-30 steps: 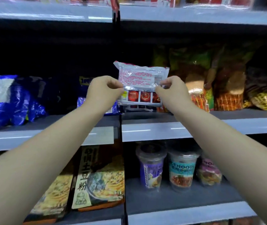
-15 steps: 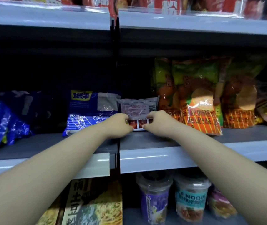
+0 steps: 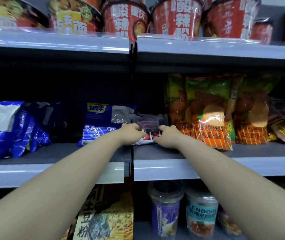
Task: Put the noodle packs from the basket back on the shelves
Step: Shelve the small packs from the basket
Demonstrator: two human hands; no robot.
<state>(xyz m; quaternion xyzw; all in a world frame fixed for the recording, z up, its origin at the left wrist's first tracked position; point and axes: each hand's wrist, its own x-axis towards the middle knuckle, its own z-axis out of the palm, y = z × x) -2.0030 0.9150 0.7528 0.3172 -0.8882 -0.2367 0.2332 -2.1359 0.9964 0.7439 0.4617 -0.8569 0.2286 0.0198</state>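
Observation:
A white noodle pack (image 3: 149, 121) with red print and small red pictures stands on the middle shelf (image 3: 173, 168), between a blue pack (image 3: 103, 122) and orange-green bags (image 3: 207, 116). My left hand (image 3: 132, 134) grips its lower left edge. Its lower right edge is held by my right hand (image 3: 167, 135). The pack's bottom rests on the shelf board, far back in the shadow. No basket is in view.
More blue packs (image 3: 8, 129) lie at the left of the middle shelf. Red noodle bowls (image 3: 178, 16) line the top shelf. Below are noodle cups (image 3: 200, 215) and yellow flat packs (image 3: 103, 220). A dark upright post (image 3: 132, 54) splits the shelf bays.
Both hands lowered the pack from mid-air down onto the middle shelf, then pushed it further back. The camera view tilted upward, so the top shelf's bowls now show.

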